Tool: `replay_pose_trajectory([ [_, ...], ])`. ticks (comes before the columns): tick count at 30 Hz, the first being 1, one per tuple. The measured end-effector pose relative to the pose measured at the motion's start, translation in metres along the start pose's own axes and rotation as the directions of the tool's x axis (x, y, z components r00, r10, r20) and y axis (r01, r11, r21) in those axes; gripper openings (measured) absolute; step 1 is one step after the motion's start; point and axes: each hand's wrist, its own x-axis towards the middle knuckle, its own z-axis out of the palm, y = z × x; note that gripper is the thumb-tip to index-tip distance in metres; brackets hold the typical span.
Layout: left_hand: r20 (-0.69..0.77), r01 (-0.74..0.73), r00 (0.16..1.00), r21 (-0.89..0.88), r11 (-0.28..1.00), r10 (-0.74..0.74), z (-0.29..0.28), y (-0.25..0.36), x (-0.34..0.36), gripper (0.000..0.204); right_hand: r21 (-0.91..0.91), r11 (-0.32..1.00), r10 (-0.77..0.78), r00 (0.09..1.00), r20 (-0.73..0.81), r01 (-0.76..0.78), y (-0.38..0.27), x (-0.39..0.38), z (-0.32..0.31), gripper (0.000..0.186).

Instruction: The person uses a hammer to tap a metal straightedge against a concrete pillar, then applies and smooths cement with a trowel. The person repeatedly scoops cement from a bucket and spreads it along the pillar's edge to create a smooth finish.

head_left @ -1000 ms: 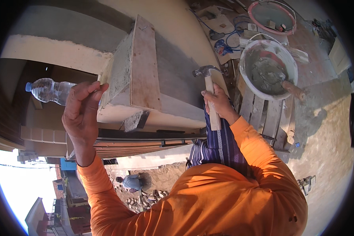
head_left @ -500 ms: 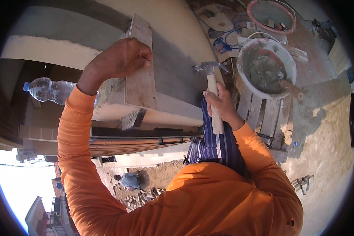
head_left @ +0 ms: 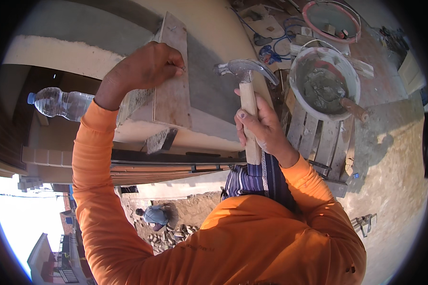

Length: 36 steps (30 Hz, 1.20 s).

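Observation:
My left hand (head_left: 150, 67) is closed in a pinch at the edge of a flat wooden board (head_left: 172, 99). Whatever the fingertips hold is too small to make out. The board rests against the grey plastered wall (head_left: 207, 85). In my right hand (head_left: 266, 127) is a claw hammer (head_left: 248, 99), gripped by its pale wooden handle. Its metal head points up, to the right of the board and apart from it.
A clear plastic bottle (head_left: 64, 104) lies left of my left forearm. At the right, a white bucket (head_left: 297, 97) holds wet mortar and a wooden-handled tool (head_left: 354, 109) on a slatted wooden stand (head_left: 314, 137). Behind it is a pink-rimmed tub (head_left: 309, 23). A person (head_left: 156, 215) crouches far below.
The hammer has risen and shifted left, its head now nearer the board and larger in view. My left hand stays in its pinch at the board.

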Motion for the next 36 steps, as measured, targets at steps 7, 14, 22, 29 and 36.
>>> replay_pose_trajectory([
  [7, -0.024, -0.004, 1.000, 0.124, 0.992, 0.007, -0.009, 0.005, -0.003, 0.021, -0.075, 0.991, 0.108, 0.992, -0.069, -0.113, -0.012, 0.023, 0.035, 0.028],
  [14, -0.076, -0.116, 0.988, 0.187, 0.975, 0.132, -0.004, 0.003, -0.003, 0.017, -0.033, 0.977, -0.213, 0.968, -0.131, 0.211, -0.009, 0.037, 0.057, 0.029],
  [22, -0.085, -0.124, 0.985, 0.244, 0.962, 0.149, 0.000, 0.000, -0.004, 0.017, -0.028, 0.999, -0.037, 0.998, -0.047, 0.036, 0.000, 0.042, 0.060, 0.028],
  [29, -0.107, -0.106, 0.986, 0.179, 0.978, 0.127, 0.000, 0.002, -0.006, 0.017, -0.024, 0.966, -0.257, 0.953, -0.159, 0.257, 0.001, 0.037, 0.059, 0.026],
  [36, -0.090, -0.091, 0.990, 0.209, 0.974, 0.111, -0.002, 0.000, -0.004, 0.017, -0.116, 0.993, -0.010, 1.000, -0.004, 0.009, -0.002, 0.038, 0.053, 0.026],
])
